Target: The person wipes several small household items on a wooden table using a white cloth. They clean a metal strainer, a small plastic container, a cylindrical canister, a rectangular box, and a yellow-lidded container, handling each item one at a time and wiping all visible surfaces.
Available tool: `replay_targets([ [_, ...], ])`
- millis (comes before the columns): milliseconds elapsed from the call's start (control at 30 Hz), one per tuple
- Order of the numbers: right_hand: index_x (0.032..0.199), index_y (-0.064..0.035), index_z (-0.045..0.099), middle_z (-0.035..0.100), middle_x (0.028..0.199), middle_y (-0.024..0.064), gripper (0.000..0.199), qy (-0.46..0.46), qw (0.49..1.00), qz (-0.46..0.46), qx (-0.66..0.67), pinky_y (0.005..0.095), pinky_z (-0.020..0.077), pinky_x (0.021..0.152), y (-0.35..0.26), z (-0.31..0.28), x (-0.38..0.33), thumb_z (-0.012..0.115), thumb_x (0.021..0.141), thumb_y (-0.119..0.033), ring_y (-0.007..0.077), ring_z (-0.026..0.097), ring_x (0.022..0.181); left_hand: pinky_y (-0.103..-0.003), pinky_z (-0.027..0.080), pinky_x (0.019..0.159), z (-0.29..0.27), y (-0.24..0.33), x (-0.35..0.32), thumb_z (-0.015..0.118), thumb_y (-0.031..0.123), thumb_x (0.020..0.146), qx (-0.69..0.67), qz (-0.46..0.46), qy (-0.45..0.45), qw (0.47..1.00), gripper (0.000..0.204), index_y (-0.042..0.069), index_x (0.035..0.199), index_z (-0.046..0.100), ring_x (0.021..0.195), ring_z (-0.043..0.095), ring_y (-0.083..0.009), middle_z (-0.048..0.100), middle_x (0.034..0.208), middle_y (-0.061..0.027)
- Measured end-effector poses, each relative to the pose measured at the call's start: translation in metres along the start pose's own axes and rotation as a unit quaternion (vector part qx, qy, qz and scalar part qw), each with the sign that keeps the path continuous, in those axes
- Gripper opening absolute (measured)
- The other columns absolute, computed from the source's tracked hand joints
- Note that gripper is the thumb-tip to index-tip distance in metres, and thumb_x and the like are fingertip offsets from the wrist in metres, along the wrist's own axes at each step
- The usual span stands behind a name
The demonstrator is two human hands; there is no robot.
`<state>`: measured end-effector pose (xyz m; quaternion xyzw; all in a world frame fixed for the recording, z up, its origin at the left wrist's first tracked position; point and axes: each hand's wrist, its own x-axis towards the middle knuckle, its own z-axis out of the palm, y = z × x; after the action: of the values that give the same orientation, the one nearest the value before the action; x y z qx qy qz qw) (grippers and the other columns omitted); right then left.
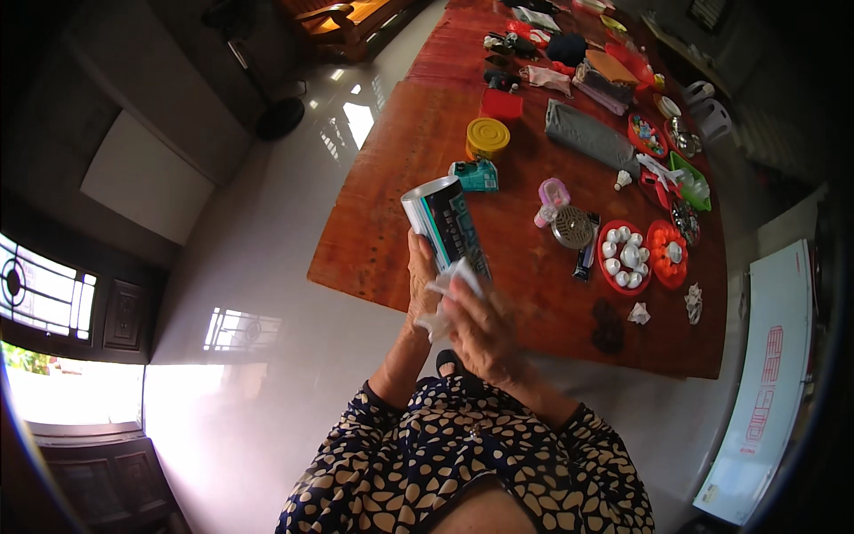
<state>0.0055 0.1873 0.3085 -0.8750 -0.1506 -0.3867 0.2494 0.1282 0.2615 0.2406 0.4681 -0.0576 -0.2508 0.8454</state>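
Observation:
My left hand (420,276) is wrapped round a black and silver tube (452,222) with teal stripes and pale printing. The tube is tilted, its wide round end up and away from me, above the table's near edge. A crumpled white tissue (458,278) is in my right hand (480,331), pressed against the tube's lower part. That hand and the tissue cover the tube's near end. Just beyond the tube lie a teal packet (474,175) and a round yellow tin (487,138).
The red-brown table (391,196) holds a grey folded cloth (587,133), a pink item (552,198), a round metal strainer (572,228), red trays with white cups (625,257), crumpled tissues (639,312) and a dark clump (608,326). A white box (756,383) stands right.

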Motion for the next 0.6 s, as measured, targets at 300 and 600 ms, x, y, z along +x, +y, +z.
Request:
replay_targets([
  [300, 0.122, 0.0057, 0.048, 0.056, 0.112, 0.0238, 0.034, -0.013, 0.905, 0.36, 0.227, 0.0394, 0.0444, 0.086, 0.045, -0.019, 0.064, 0.047, 0.096, -0.017, 0.0353, 0.056, 0.098, -0.034, 0.047, 0.095, 0.05, 0.028, -0.032, 0.033, 0.068, 0.09, -0.163, -0.051, -0.028, 0.985, 0.073, 0.01, 0.133, 0.045, 0.107, 0.058, -0.0193, 0.057, 0.123, -0.0075],
  [600, 0.13, 0.004, 0.043, 0.057, 0.112, 0.0143, 0.054, -0.125, 0.825, 0.377, 0.403, 0.0303, 0.0506, 0.082, 0.035, -0.022, -0.02, 0.068, 0.085, -0.014, 0.0194, 0.059, 0.097, -0.032, 0.056, 0.07, 0.015, 0.044, -0.006, 0.033, 0.072, 0.087, -0.248, 0.009, -0.084, 0.965, 0.076, 0.005, 0.115, 0.055, 0.081, 0.064, -0.0192, 0.064, 0.097, -0.0128],
])
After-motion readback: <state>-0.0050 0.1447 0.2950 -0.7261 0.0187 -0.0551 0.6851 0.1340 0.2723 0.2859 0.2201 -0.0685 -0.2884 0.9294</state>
